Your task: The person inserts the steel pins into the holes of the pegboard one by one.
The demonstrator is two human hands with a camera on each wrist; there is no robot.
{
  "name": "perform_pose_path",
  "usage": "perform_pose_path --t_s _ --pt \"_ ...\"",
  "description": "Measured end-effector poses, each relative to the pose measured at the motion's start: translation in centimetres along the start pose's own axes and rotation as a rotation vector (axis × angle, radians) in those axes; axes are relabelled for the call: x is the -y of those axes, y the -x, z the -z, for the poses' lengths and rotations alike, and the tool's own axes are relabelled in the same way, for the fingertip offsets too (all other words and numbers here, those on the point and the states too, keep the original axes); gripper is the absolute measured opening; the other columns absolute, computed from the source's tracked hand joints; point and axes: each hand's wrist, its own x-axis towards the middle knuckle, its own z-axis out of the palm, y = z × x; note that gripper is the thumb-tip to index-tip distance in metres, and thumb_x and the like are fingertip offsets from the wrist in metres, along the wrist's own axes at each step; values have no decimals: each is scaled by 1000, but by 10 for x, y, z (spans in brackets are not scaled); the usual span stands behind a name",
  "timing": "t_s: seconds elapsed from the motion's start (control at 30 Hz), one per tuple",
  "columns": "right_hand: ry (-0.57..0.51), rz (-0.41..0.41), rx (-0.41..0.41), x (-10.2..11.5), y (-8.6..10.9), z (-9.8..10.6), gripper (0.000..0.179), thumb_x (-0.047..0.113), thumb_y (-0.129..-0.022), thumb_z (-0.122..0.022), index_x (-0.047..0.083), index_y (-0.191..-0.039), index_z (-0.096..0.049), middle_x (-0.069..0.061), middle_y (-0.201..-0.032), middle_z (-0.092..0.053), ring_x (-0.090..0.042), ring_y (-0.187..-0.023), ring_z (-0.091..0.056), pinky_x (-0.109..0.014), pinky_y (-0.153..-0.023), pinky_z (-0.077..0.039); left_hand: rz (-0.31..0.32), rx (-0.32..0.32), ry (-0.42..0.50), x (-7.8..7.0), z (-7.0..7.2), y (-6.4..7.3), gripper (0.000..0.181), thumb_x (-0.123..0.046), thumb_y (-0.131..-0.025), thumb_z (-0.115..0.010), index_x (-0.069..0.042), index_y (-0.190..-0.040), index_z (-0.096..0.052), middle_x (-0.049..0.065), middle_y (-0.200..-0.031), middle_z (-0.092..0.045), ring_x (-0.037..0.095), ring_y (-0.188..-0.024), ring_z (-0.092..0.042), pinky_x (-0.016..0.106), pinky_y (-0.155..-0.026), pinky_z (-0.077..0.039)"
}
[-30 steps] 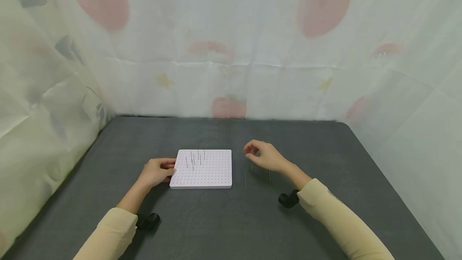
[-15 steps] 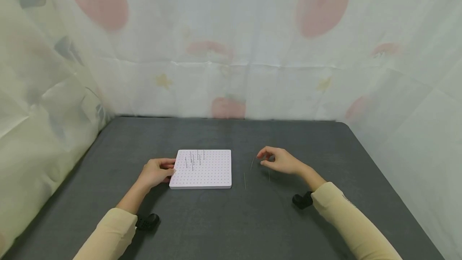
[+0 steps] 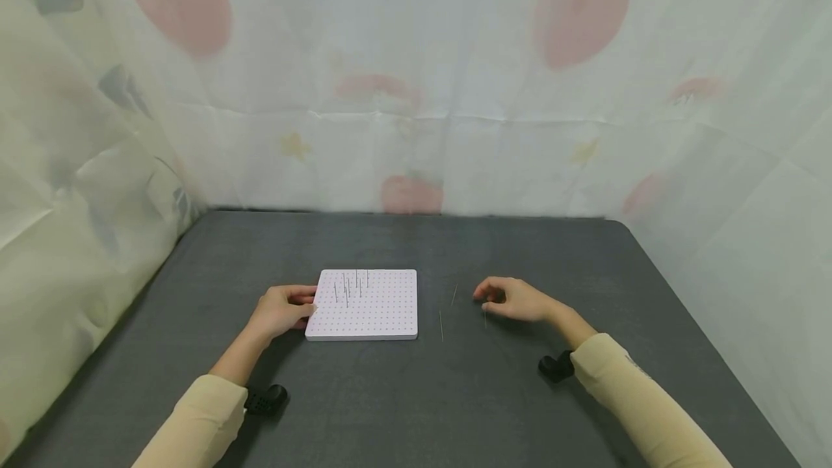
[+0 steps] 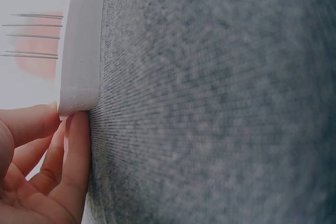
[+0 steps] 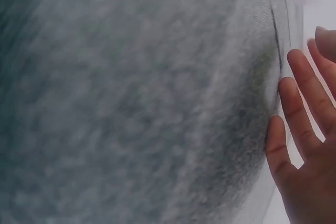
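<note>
A white pegboard (image 3: pixel 383 316), dotted with rows of small holes, lies flat on the dark table. Several thin metal pins (image 3: pixel 347 297) stand upright in its upper left part; the left wrist view shows these pins (image 4: pixel 34 36) side-on. My left hand (image 3: pixel 278 309) holds the board's left edge, thumb (image 4: pixel 34 121) at the top rim and fingers against the side. To the board's right, my right hand (image 3: pixel 516 300) hovers low with bent, parted fingers, nothing visible between them. One loose pin (image 3: pixel 485 320) lies just under its thumb. In the right wrist view, a thin pin (image 5: pixel 276 38) shows beyond the fingertips.
Two more loose pins, a nearer pin (image 3: pixel 441 326) and a farther pin (image 3: pixel 454 295), lie between the board and my right hand. The grey table (image 3: pixel 390 410) ends at a patterned curtain (image 3: pixel 494 165) behind, with curtains at both sides too.
My right hand has moved right and toward me, away from the farther loose pin and down near the rightmost one. The left hand and the pegboard have stayed in place.
</note>
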Motion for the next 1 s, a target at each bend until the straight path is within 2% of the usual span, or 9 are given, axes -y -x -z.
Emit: perform_pose_path --t_s 0.23,0.5,0.73,1.0 --pt "17 -3 22 -4 1 0 23 18 -92 -57 17 -115 -57 3 -115 -58 -15 -102 -54 -30 -86 -48 4 -6 -6 0 0 -1 43 -7 -84 -63 0 -125 -55 18 -108 -62 16 -79 -63 32 -65 -56" --pt "62 63 48 -6 1 -1 22 14 -90 -58 15 -112 -59 -1 -113 -52 -18 -103 -51 -34 -88 -46 -6 2 -6 0 0 0 43 -7 -85 -62 0 -126 -55 18 -109 -61 16 -80 -63 31 -65 -56" --pt "96 74 41 -8 -2 -3 16 13 -88 -61 17 -103 -59 0 -105 -49 -15 -92 -46 -33 -81 -43 -9 0 -13 0 0 0 42 -6 -84 -62 0 -125 -55 18 -108 -62 16 -80 -63 32 -66 -56" --pt "179 97 -8 -7 -4 -5 7 15 -87 -62 18 -92 -57 4 -88 -49 -10 -78 -44 -28 -73 -39 -7 -1 -11 0 0 1 42 -6 -85 -62 0 -125 -55 18 -108 -61 16 -80 -63 32 -66 -56"
